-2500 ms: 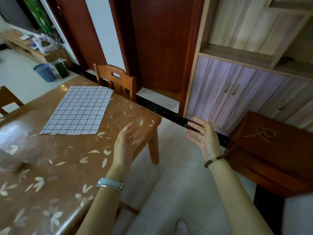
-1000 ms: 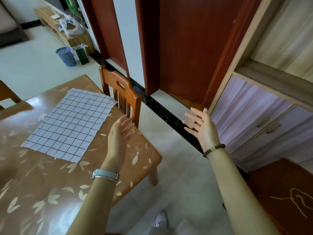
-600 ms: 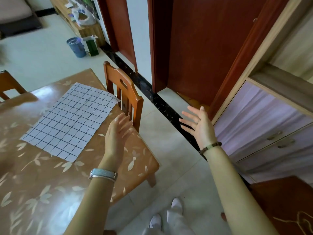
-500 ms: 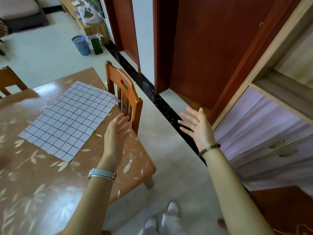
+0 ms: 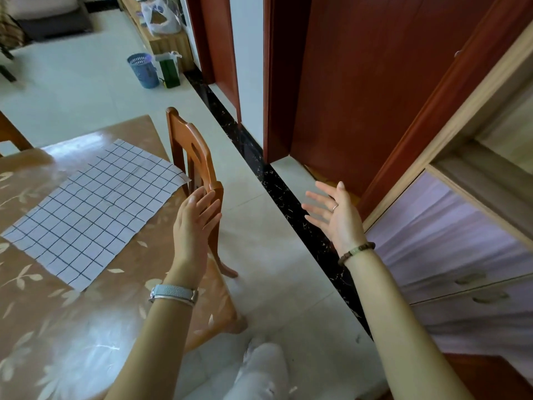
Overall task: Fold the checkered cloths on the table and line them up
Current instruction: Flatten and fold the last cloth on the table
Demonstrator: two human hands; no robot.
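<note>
One white checkered cloth [image 5: 92, 209] with a dark grid lies flat and unfolded on the brown leaf-patterned table [image 5: 57, 327]. My left hand [image 5: 193, 226] is raised over the table's right corner, fingers straight and holding nothing, just right of the cloth. My right hand [image 5: 337, 217] is held up over the floor, well clear of the table, palm turned inward with fingers spread and holding nothing.
A wooden chair [image 5: 196, 157] stands at the table's right side, just beyond my left hand. Red-brown doors [image 5: 360, 82] and a cabinet with pale drawers [image 5: 461, 255] fill the right. A blue bin [image 5: 142, 70] sits on the floor far back.
The view has swung left and downward along the table's corner. Both hands stay raised and spread, drifting slightly; the cloth has not moved on the table.
</note>
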